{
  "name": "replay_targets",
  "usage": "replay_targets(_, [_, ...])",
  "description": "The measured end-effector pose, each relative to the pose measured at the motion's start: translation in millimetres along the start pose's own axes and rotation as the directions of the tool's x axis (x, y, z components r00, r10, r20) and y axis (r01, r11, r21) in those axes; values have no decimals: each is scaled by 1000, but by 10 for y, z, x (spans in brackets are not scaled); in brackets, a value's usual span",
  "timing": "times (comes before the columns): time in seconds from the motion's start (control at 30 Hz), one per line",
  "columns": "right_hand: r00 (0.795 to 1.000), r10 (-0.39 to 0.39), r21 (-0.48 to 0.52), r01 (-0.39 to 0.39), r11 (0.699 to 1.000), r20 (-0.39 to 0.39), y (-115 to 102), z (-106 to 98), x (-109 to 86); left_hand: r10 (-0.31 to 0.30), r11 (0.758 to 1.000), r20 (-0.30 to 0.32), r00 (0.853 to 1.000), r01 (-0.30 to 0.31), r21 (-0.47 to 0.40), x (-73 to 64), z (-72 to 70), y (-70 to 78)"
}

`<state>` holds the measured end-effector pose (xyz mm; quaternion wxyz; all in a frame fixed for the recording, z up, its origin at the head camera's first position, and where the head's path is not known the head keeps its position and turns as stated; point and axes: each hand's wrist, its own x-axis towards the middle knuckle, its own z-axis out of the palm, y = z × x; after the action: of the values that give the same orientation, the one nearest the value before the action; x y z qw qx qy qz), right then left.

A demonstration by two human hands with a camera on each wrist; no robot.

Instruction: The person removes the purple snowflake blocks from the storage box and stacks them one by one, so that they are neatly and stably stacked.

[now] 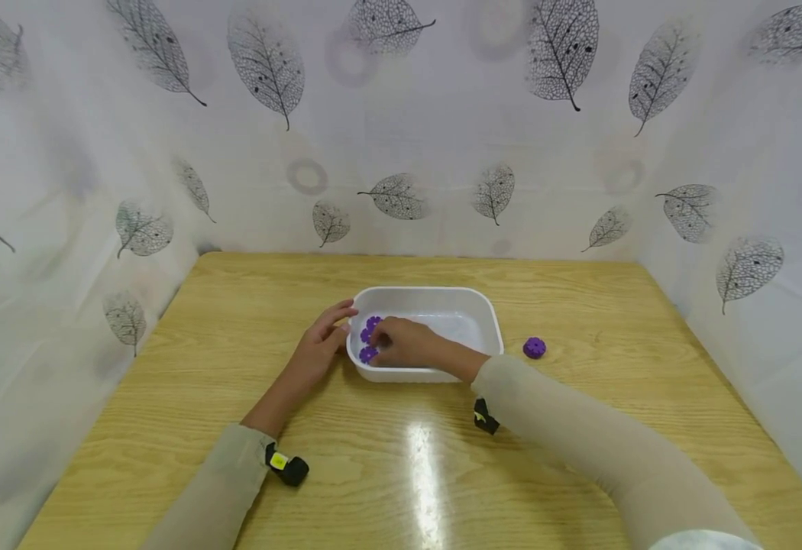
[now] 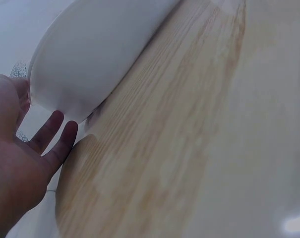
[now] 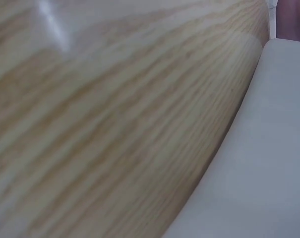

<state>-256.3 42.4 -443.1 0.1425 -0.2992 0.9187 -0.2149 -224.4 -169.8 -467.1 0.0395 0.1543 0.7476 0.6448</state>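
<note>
A white plastic basin stands on the table, with several purple flower-shaped pieces at its left end. My left hand rests against the basin's left end, its fingers spread and fairly straight. In the left wrist view, the left hand has its fingertips at the basin's outer wall. Over the front rim, my right hand reaches into the basin, fingers bent down beside the purple pieces. Whether it pinches one is hidden. The right wrist view shows mostly the basin's outer side.
Another purple flower-shaped piece lies on the wooden table, right of the basin. A white curtain with a leaf print surrounds the table at the back and both sides.
</note>
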Motion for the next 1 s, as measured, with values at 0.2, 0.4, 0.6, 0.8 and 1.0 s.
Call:
replay_targets(0.2, [999, 31, 82, -29, 996, -15, 36, -10, -13, -21, 1000, -8, 1000, 21, 20, -4, -5, -12])
replay_targets(0.4, [998, 50, 299, -37, 954, -37, 118, -12, 2, -5, 1000, 4, 1000, 5, -4, 2, -4, -17])
replay_targets(0.6, [996, 75, 391, -51, 919, -48, 133, -32, 13, -4, 1000, 11, 1000, 4, 0, 7, -6, -15])
replay_targets(0.8, [997, 61, 357, -42, 933, -42, 122, -36, 8, -21, 999, 9, 1000, 21, 27, -2, -8, 3])
replay_targets(1.0, [999, 16, 340, -5, 940, -31, 117, -28, -9, -9, 1000, 11, 1000, 9, 0, -13, 2, 18])
